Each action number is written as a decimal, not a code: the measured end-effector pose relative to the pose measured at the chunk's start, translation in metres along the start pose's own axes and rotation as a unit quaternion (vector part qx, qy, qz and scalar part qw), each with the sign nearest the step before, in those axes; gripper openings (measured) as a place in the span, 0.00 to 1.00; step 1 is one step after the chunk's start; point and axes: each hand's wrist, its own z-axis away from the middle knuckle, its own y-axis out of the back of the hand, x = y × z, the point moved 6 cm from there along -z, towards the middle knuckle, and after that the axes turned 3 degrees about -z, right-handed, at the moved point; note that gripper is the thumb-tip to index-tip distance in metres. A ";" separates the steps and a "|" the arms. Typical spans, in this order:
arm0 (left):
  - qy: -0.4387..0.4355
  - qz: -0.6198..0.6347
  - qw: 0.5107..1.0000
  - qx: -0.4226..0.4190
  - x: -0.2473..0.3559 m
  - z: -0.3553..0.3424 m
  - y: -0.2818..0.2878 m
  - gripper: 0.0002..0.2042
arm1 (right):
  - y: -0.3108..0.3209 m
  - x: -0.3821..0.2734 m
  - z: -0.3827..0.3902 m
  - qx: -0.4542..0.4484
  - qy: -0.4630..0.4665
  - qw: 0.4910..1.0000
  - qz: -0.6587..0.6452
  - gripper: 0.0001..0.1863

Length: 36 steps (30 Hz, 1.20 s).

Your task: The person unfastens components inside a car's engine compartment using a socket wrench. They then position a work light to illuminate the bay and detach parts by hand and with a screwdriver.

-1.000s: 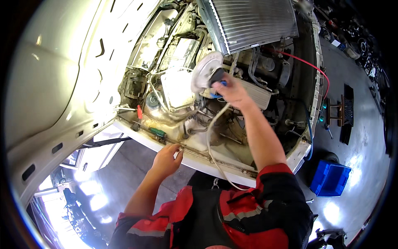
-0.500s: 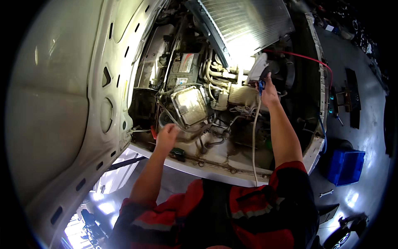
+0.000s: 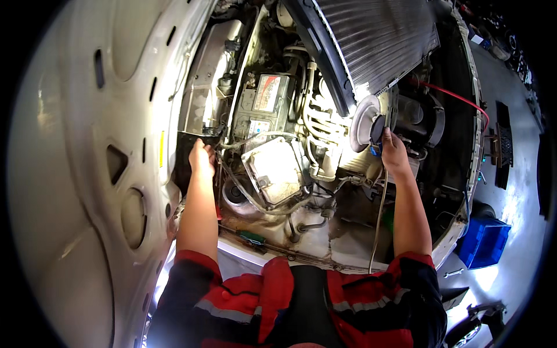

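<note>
My right hand grips a corded lamp with a round metal dish, a dark back and a blue part by my fingers. Its pale cord hangs down toward my right sleeve. The dish faces left, and light falls over the engine bay. At the left side of the bay, my left hand has its fingers curled beside a long, dull metal part. What they touch is hidden. A car battery and a dirty, pale square cover lie between my hands.
An open, pale vehicle panel with cut-outs rises on the left. A large ribbed panel with a dark frame leans over the far side. A red hose crosses the right edge. A blue bin and wrench are on the floor.
My left hand has moved farther away and to the left, from near the front edge. The lamp has turned, so its light has left the ribbed panel and falls on the engine and pale cover.
</note>
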 end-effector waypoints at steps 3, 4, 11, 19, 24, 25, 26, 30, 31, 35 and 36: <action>0.007 0.015 1.000 0.021 -0.006 -0.029 -0.003 0.20 | 0.002 0.007 -0.009 -0.022 -0.066 0.997 -0.018 0.28; 0.013 0.009 1.000 0.007 -0.008 -0.035 -0.004 0.22 | 0.003 0.010 -0.011 -0.035 -0.103 0.993 -0.039 0.29; -0.024 0.063 0.997 -0.031 -0.003 -0.037 -0.017 0.24 | 0.036 0.028 -0.023 0.034 -0.149 0.988 0.032 0.31; -0.019 0.116 0.990 -0.072 -0.002 -0.037 -0.026 0.20 | 0.065 0.024 -0.004 0.211 -0.065 0.972 0.083 0.17; -0.010 0.097 0.993 -0.061 -0.004 -0.048 -0.026 0.21 | 0.054 -0.037 0.047 0.369 0.097 0.919 0.102 0.10; -0.066 0.068 0.995 -0.038 -0.001 -0.058 -0.016 0.21 | 0.041 -0.052 0.057 0.334 0.201 0.909 0.146 0.07; -0.118 0.040 0.992 -0.020 0.000 -0.065 -0.014 0.21 | 0.031 -0.066 0.069 0.297 0.303 0.885 0.192 0.05; -0.154 -0.090 0.984 0.004 0.006 -0.072 -0.012 0.18 | -0.046 -0.103 0.094 0.093 0.442 0.865 0.218 0.13; -0.151 -0.043 0.988 0.001 0.008 -0.072 -0.009 0.17 | -0.065 -0.105 0.096 0.051 0.446 0.869 0.208 0.14; -0.116 0.004 0.993 0.013 0.016 -0.061 -0.019 0.13 | -0.129 -0.110 0.088 -0.103 0.461 0.866 0.165 0.14; -0.125 0.012 0.992 -0.005 0.018 -0.060 -0.020 0.13 | -0.142 -0.120 0.087 -0.148 0.465 0.856 0.171 0.14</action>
